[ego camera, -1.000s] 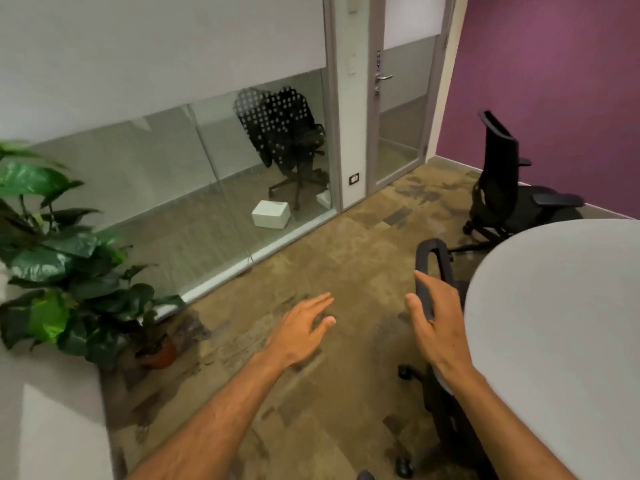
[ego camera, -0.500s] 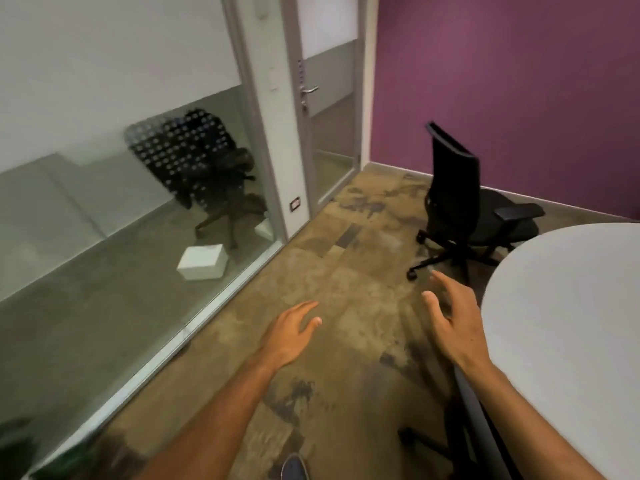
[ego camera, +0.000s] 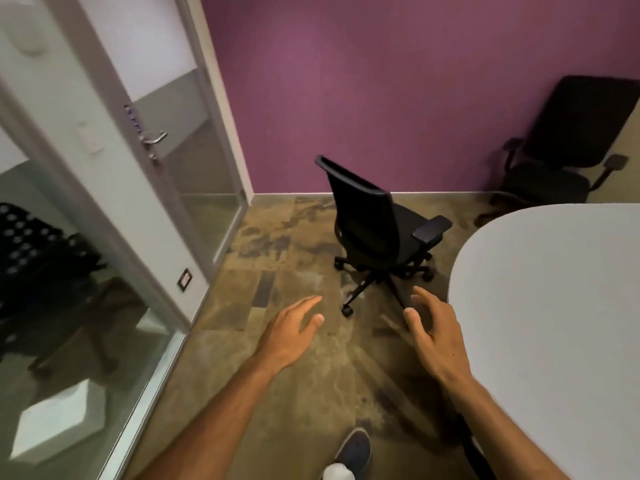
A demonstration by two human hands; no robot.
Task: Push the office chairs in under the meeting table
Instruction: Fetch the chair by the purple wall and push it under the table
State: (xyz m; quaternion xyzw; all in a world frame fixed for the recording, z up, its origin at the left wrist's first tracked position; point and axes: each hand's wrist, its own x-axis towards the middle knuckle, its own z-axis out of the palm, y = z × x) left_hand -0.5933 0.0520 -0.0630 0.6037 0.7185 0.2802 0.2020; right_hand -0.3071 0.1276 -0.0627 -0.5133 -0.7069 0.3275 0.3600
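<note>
Black chair (ego camera: pixel 375 223) stands off my desk (ego camera: pixel 554 306); left hand (ego camera: pixel 291 329) and right hand (ego camera: pixel 438 329) spread, empty; no readable writing.

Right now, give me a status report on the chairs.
Left hand and right hand open, empty. Nearest office chair stands clear of the meeting table, not pushed in. Floor between looks clear.

Left hand (ego camera: pixel 294 329) and right hand (ego camera: pixel 434 329) both empty, fingers spread, held over floor (ego camera: pixel 277 271). Black office chair (ego camera: pixel 374 223) ahead of hands, apart from white counter (ego camera: pixel 554 306) right of right hand. Second chair (ego camera: pixel 568 147) far right.
</note>
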